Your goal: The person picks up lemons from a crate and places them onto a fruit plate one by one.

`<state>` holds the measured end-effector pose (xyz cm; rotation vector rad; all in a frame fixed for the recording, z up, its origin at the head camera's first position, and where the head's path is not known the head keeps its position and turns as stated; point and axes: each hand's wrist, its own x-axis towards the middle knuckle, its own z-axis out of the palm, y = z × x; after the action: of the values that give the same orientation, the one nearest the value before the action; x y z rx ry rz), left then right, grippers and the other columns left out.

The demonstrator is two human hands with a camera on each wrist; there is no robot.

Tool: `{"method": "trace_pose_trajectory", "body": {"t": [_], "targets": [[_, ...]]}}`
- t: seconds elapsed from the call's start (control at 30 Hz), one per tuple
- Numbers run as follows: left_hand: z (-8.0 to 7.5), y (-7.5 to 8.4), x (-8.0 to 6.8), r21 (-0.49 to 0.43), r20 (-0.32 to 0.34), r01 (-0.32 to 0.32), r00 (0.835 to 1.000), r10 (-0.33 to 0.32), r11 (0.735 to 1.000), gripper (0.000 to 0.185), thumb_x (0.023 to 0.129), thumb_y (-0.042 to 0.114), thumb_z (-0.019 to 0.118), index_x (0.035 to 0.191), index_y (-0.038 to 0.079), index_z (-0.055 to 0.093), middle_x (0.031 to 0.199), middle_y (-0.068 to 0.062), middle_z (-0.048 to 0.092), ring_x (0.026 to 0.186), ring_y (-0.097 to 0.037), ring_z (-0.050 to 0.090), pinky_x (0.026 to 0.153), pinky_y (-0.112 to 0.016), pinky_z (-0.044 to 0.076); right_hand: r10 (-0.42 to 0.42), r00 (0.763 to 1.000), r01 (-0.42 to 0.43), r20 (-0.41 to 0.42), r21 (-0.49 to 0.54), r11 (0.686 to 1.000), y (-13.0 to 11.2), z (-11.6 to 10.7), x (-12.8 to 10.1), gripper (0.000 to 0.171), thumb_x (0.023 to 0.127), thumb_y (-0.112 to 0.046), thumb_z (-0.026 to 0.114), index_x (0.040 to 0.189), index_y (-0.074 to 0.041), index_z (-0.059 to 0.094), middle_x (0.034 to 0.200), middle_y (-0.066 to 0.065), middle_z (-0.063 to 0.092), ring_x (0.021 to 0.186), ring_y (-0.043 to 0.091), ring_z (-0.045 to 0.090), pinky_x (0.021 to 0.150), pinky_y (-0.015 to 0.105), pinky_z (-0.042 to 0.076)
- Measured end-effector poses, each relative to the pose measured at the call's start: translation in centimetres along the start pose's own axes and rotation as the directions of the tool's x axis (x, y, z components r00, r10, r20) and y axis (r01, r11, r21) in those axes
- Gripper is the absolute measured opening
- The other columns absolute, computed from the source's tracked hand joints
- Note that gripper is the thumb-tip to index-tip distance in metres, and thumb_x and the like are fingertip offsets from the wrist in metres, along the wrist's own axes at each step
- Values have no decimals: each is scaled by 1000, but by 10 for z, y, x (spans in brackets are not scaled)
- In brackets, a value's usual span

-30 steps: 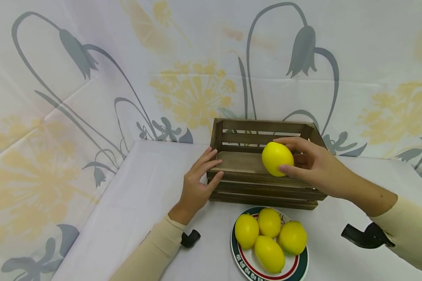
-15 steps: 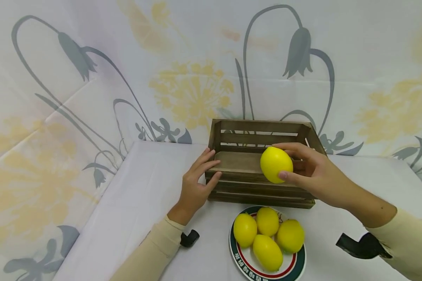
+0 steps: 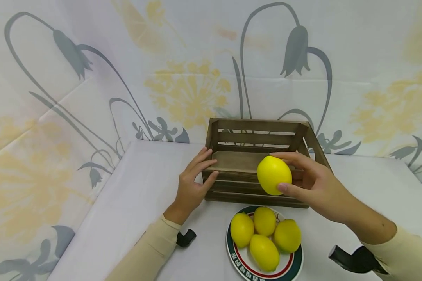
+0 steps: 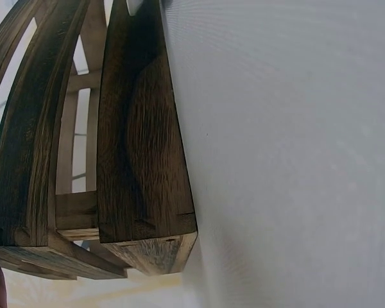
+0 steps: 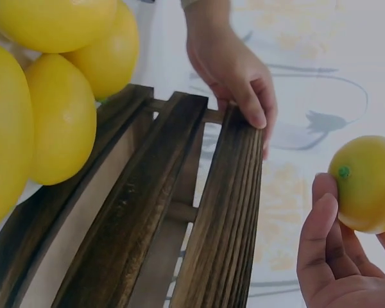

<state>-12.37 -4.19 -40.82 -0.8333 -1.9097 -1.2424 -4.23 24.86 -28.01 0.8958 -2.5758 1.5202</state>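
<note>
My right hand (image 3: 304,175) grips a yellow lemon (image 3: 274,175) in front of the near wall of a dark wooden slatted crate (image 3: 260,132); the same lemon (image 5: 367,183) shows at my fingers (image 5: 317,224) in the right wrist view. My left hand (image 3: 193,177) rests on the crate's near left corner with straight fingers, seen also as a hand (image 5: 234,70) on the top slat (image 5: 228,212). The left wrist view is filled by the crate's slats (image 4: 138,147) lying on the white cloth.
A round plate (image 3: 292,269) with a red and green rim holds several lemons (image 3: 263,249) just in front of the crate. White cloth covers the table (image 3: 140,187); a flowered curtain (image 3: 91,70) hangs close behind and to the left.
My right hand has brought the lemon down and slightly toward me, from over the crate's inside to its near wall. The left hand has stayed on the corner.
</note>
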Motion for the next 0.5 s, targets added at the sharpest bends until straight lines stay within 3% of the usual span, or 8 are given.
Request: {"method": "trace_pose_trajectory", "body": {"t": [0.33, 0.5], "targets": [[2, 3, 2, -10, -2, -2, 1000, 2, 1000, 31, 94, 19, 71, 119, 1, 70, 140, -18, 59, 142, -29, 47, 118, -37, 39, -7, 1000, 8, -28, 22, 1000, 2, 5, -10, 59, 92, 6, 64, 145, -12, 47, 129, -5, 60, 100, 14, 71, 80, 26, 62], [2, 2, 2, 1, 1, 5, 1000, -5, 1000, 32, 89, 10, 75, 120, 2, 69, 142, -14, 58, 143, -28, 46, 118, -36, 39, 11, 999, -10, -48, 26, 1000, 5, 10, -16, 58, 93, 4, 64, 145, -13, 47, 131, -7, 58, 101, 12, 70, 81, 24, 61]]}}
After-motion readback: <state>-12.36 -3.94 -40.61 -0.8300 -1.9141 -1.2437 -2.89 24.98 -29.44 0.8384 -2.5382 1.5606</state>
